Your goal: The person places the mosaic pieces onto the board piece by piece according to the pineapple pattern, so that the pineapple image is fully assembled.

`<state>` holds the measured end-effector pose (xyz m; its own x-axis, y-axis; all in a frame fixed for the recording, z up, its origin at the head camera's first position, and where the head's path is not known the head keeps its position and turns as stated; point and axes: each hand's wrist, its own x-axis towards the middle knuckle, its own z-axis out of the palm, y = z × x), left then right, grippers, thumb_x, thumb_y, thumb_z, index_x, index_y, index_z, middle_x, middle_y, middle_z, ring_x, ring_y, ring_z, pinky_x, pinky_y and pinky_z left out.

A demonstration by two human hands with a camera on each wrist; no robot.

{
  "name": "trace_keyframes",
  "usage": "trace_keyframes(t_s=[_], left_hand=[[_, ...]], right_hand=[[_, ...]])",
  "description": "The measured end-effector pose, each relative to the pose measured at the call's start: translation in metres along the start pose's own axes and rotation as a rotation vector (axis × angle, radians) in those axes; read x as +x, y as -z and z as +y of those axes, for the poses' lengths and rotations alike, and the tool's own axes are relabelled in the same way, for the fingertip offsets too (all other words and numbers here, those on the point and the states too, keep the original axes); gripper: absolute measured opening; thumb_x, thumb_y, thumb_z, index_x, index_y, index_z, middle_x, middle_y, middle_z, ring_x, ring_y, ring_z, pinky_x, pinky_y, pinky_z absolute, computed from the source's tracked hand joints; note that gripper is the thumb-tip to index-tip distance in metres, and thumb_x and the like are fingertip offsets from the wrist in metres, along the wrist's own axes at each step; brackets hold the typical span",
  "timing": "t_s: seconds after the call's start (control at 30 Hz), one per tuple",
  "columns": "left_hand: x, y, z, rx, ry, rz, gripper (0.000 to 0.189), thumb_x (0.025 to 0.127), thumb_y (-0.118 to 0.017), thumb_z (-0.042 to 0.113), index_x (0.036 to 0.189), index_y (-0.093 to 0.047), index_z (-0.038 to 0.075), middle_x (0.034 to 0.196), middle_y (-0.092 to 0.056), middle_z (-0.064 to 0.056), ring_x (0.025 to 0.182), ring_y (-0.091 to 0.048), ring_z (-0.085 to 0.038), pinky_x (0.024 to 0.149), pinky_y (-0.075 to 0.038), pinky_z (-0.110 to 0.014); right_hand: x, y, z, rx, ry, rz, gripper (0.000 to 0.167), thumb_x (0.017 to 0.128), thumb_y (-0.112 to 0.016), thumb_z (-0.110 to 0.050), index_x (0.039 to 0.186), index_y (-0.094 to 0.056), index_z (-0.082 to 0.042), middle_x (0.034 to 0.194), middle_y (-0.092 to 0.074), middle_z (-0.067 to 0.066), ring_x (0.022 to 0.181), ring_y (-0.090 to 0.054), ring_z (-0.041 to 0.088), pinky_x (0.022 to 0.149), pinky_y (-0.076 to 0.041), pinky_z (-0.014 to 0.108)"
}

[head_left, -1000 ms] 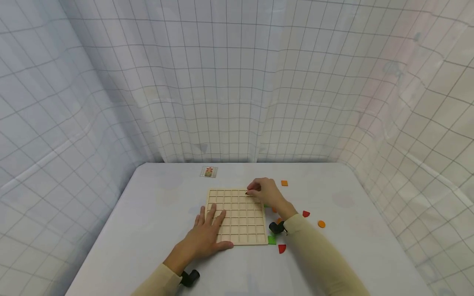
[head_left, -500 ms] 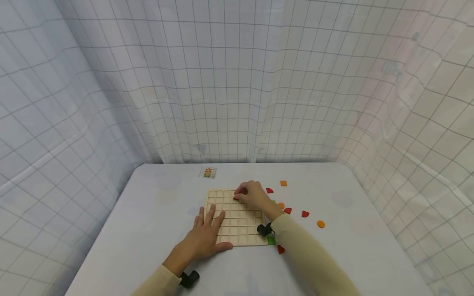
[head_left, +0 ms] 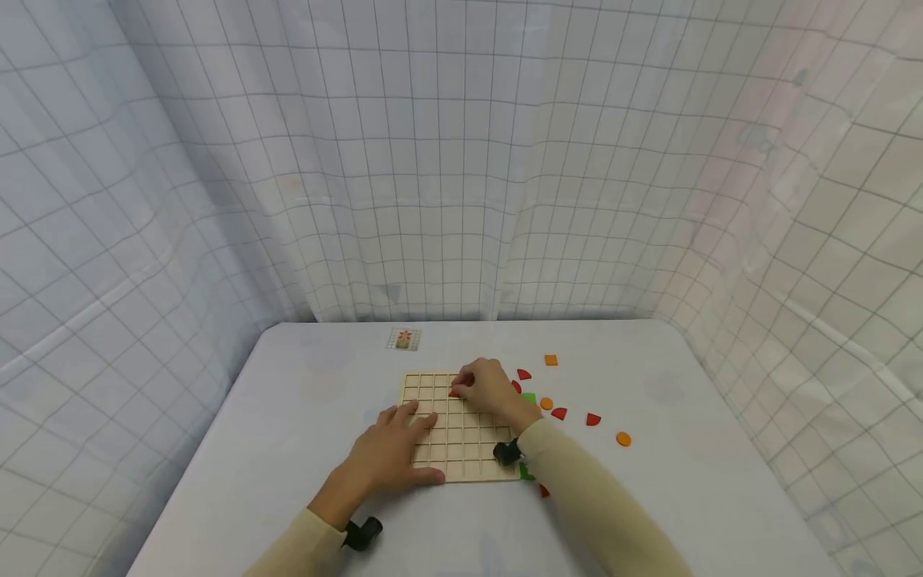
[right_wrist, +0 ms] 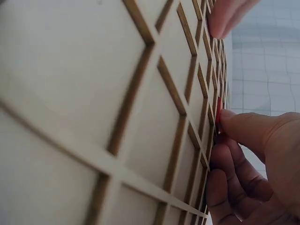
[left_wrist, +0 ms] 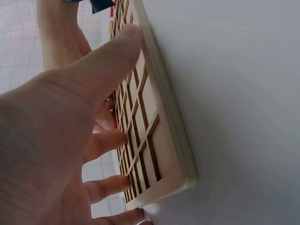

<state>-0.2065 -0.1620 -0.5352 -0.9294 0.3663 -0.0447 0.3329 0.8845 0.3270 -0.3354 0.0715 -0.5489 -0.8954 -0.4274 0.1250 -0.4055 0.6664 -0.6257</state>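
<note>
A pale wooden grid board (head_left: 461, 449) with square recesses lies flat on the white table. My right hand (head_left: 490, 389) is over the upper middle of the board. Between thumb and fingers it pinches a small red piece (right_wrist: 218, 111), which sits down at a cell; how far it lies inside I cannot tell. My left hand (head_left: 384, 454) rests on the board's left side, fingers spread over the grid. Its thumb (left_wrist: 119, 49) lies on the near edge in the left wrist view. The left fingertips also show at the top of the right wrist view.
Right of the board lie several loose pieces: red quarter-rounds (head_left: 593, 419), orange discs (head_left: 623, 439), an orange square (head_left: 551, 360) and green squares (head_left: 528, 471), partly under the right forearm. A small picture card (head_left: 404, 339) lies behind the board. White gridded curtains (head_left: 433, 200) surround the table.
My right hand has moved left from the board's upper right corner with the red piece, then dipped slightly nearer. My left hand has shifted slightly left, its thumb sliding along the near edge.
</note>
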Motion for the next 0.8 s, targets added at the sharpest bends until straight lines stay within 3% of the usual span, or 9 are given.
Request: trace_keyframes(t_s=[0.23,0.47,0.8], left_hand=[[-0.003,0.003,-0.004,-0.028,0.025,0.012,0.107,0.081,-0.096,0.078,0.169,-0.063,0.026,0.186,-0.031,-0.037,0.161,-0.051,-0.058,0.106,-0.061,-0.076],[-0.002,0.002,-0.006,-0.018,0.023,0.017,0.106,0.082,-0.095,0.08,0.169,-0.062,0.028,0.184,-0.034,-0.04,0.161,-0.051,-0.057,0.108,-0.061,-0.075],[-0.002,0.002,-0.012,-0.019,0.011,-0.014,0.107,0.083,-0.095,0.078,0.172,-0.059,0.031,0.186,-0.033,-0.038,0.161,-0.05,-0.058,0.109,-0.06,-0.076]], right_hand=[[-0.008,0.002,-0.008,-0.027,-0.021,-0.047,0.013,0.11,-0.084,-0.019,0.1,-0.092,-0.015,0.096,-0.087,-0.002,0.083,-0.068,0.003,0.081,-0.061,0.027],[-0.011,0.005,-0.007,-0.035,-0.01,-0.054,0.013,0.107,-0.087,-0.016,0.095,-0.092,-0.015,0.096,-0.085,-0.001,0.085,-0.066,0.005,0.077,-0.057,0.025],[-0.02,0.014,0.002,-0.029,0.037,0.008,0.007,0.106,-0.087,-0.014,0.102,-0.093,-0.011,0.104,-0.084,0.003,0.092,-0.075,0.01,0.084,-0.066,0.03]])
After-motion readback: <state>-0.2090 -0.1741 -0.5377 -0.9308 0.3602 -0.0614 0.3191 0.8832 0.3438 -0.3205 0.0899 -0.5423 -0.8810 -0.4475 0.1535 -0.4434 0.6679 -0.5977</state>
